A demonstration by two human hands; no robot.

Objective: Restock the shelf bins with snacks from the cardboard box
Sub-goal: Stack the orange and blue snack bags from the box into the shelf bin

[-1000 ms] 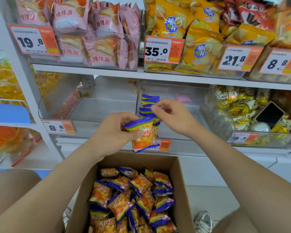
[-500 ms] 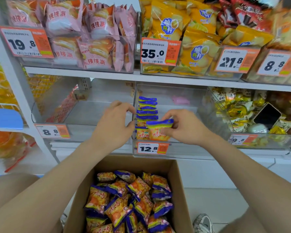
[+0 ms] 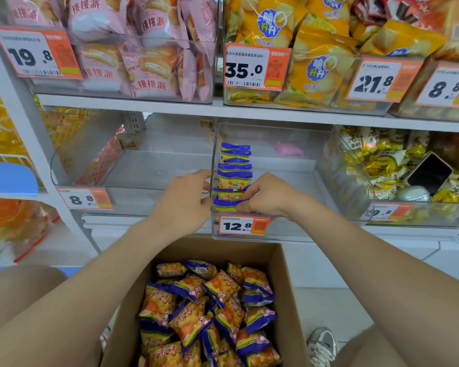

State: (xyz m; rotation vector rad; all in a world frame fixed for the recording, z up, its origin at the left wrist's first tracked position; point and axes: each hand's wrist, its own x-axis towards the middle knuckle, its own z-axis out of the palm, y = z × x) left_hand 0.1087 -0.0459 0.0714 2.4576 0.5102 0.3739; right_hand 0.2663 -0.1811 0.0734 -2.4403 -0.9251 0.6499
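Observation:
A cardboard box [image 3: 289, 292] below me holds several orange-and-blue snack packets [image 3: 210, 311]. Above it a clear shelf bin [image 3: 297, 181] tagged 12.8 has a row of the same packets [image 3: 235, 165] standing along its left wall. My right hand [image 3: 265, 194] reaches into the bin's front and pinches the frontmost packet [image 3: 227, 205], which stands at the row's near end. My left hand [image 3: 183, 202] is at the bin's front left corner, outside the wall, fingers curled against the edge.
To the left an empty clear bin [image 3: 133, 176] tagged 8.8. At right a bin of yellow snacks [image 3: 382, 165] with a phone [image 3: 429, 173] lying on them. Upper shelf bins hold pink [image 3: 133, 49] and yellow bags [image 3: 321, 54]. A shoe [image 3: 322, 345] is beside the box.
The packet went from my left hand to my right, which carried it into the bin and set it at the front of the row. My left hand moved to the bin's corner.

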